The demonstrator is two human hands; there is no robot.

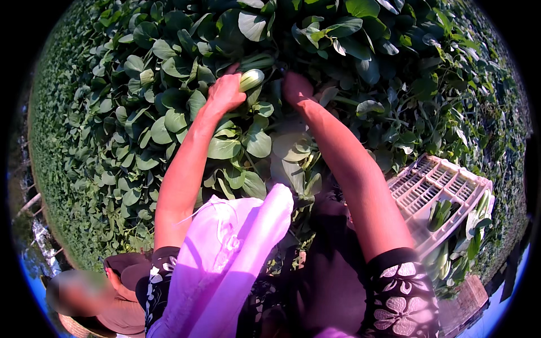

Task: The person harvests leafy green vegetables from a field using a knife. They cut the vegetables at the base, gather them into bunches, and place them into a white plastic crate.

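My left hand [227, 91] is closed around a cut head of bok choy [252, 79], whose pale base points to the right and whose leaves are partly hidden by the hand and the plants. Just to its right, my right hand [297, 88] is curled low among the leaves in shadow. A small dark item shows at its fingertips, too unclear to name. Between my forearms grow broad-leaved green plants [258, 141], with paler, partly shaded leaves beside them.
A light plastic crate [444, 179] lies tilted at right, with cut leafy greens [477, 228] in and beside it. A wooden board or box [465, 300] is below. Dense leafy rows surround me. A person [122, 291] is at lower left. Pink cloth [228, 253] hangs before my body.
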